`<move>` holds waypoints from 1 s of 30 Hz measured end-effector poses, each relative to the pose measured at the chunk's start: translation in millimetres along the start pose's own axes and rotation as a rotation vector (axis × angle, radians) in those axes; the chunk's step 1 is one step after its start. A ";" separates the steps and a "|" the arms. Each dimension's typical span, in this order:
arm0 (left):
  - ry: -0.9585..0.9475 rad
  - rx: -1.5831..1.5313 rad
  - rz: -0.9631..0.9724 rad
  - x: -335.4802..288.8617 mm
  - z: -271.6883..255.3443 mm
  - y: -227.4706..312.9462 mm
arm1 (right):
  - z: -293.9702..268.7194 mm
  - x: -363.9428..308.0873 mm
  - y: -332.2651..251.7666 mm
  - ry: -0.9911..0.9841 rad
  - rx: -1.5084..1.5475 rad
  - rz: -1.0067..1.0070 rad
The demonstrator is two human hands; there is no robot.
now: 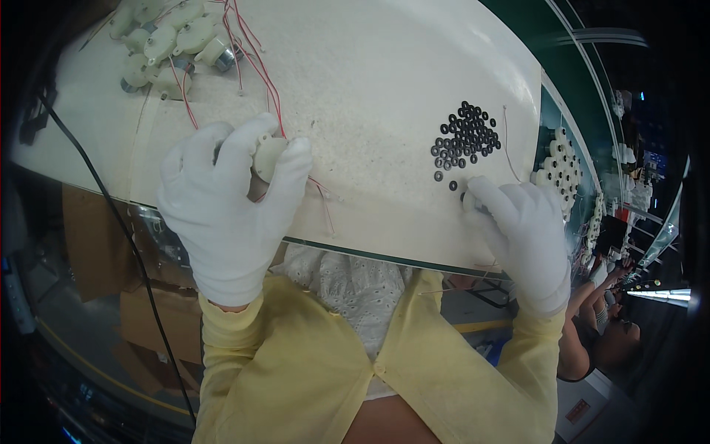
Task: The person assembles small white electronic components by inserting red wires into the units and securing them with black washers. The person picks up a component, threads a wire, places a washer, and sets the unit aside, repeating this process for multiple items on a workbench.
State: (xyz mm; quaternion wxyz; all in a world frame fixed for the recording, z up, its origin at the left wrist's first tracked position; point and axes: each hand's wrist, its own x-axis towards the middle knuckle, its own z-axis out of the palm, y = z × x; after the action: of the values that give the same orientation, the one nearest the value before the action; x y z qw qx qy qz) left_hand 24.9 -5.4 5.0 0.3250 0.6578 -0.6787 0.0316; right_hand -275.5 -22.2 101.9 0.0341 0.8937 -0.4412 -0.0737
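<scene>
The white surface (pixel 377 111) runs out of view at its far edge, so its full extent cannot be seen. Beyond its right edge, another person (pixel 573 351) is partly visible, small and bent by the rim, the hands' work too small to make out.

The left hand (pixel 229 185), white-gloved, comes in over the near edge, palm down with fingers arched; its grip pinches a cream disc-shaped part (pixel 268 157) between thumb and fingers, just above the surface near the near edge, left of the middle. The fingers hide much of the part's rim. The right hand (pixel 525 237), gloved too, lies by the near right corner, fingers curled toward the thumb; a small dark piece shows at its fingertips, but whether its grip closes on it cannot be told.

A black cable (pixel 111 203) crosses the surface's left corner. A heap of cream parts (pixel 177 37) with metal cans lies toward the far left corner, overlapping and cut off above. Rows of pale pieces (pixel 560 166) stand past the right edge, partly behind the right hand. Black rings (pixel 470 133) crowd near the right edge, many overlapping. Thin red wires (pixel 270 85) trail down to the left hand, their ends partly covered.
</scene>
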 end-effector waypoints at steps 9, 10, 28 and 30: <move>0.065 0.015 0.055 4.6 8.3 -0.1 | 13.7 -4.0 -6.2 0.031 -0.095 0.031; 0.059 0.023 0.051 4.3 7.4 0.6 | 16.5 -4.8 -3.2 0.050 -0.039 0.042; 0.023 0.087 0.060 -0.4 9.9 -1.5 | 52.1 -91.2 9.4 0.408 0.298 0.508; 0.016 0.082 0.061 0.2 9.8 -1.3 | 43.5 -79.6 4.3 0.309 0.274 0.459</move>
State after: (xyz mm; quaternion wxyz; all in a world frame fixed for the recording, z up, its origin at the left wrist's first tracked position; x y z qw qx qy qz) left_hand 22.1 -10.3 -3.1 0.3022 0.6494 -0.6938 0.0744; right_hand -333.7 38.5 67.6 -0.0044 0.7677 -0.6269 0.1327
